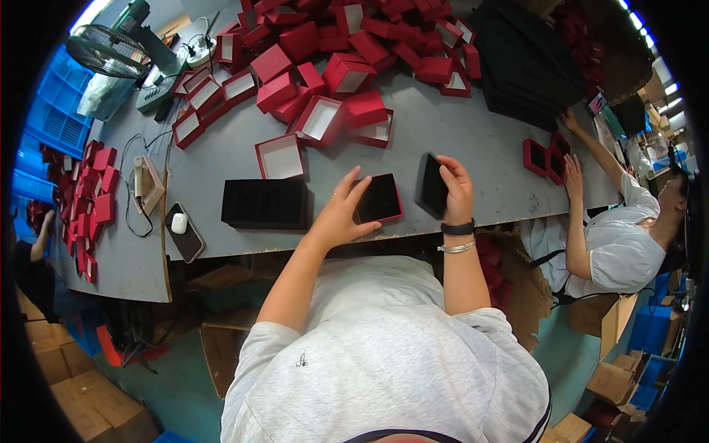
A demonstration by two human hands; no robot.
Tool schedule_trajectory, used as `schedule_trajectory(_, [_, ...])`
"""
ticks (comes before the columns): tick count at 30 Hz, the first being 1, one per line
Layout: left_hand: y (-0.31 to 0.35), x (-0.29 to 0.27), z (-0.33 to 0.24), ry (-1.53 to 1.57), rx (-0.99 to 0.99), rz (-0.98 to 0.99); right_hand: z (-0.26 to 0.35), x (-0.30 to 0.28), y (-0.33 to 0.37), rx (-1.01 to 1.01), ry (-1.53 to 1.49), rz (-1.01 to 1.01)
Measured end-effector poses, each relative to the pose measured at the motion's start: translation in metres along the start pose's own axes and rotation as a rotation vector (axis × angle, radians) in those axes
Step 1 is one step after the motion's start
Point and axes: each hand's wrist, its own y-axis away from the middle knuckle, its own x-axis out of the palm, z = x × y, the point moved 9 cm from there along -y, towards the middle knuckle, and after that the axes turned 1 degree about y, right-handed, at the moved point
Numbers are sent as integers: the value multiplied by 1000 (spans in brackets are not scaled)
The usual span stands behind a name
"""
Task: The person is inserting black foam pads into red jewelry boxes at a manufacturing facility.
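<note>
In front of me lies a small red box (401, 205) with a black insert (380, 199) inside it. My left hand (343, 210) rests at the left side of this box, fingers spread, thumb along its near edge. Raised to the right of the box, my right hand (456, 188) grips a flat black rectangular slab (430, 184), tilted on edge; its exact kind is unclear. A block of black inserts (266, 204) stands left of my left hand. Just behind it is an open red box (280, 157) with a white inside.
A large heap of red boxes (317, 74) covers the table's far side; more red boxes (92, 203) lie at left. A phone (185, 232), a cable and a fan (111, 52) are on the left. Black sheets (524, 66) are stacked far right, near a co-worker (620, 236) handling red boxes.
</note>
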Motion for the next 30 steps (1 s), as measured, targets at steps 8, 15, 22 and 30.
schedule_trajectory(8, [8,11,-7,-183,57,34,-9,73,49,-72,1265,727])
schedule_trajectory(15, [11,9,-20,-445,209,33,-28,71,45,-81,1412,907])
schedule_trajectory(22, [5,-9,-28,-630,138,64,-24,90,58,-6,1669,919])
schedule_trajectory(30, [-6,2,-21,-738,104,226,-35,78,55,-66,1664,880])
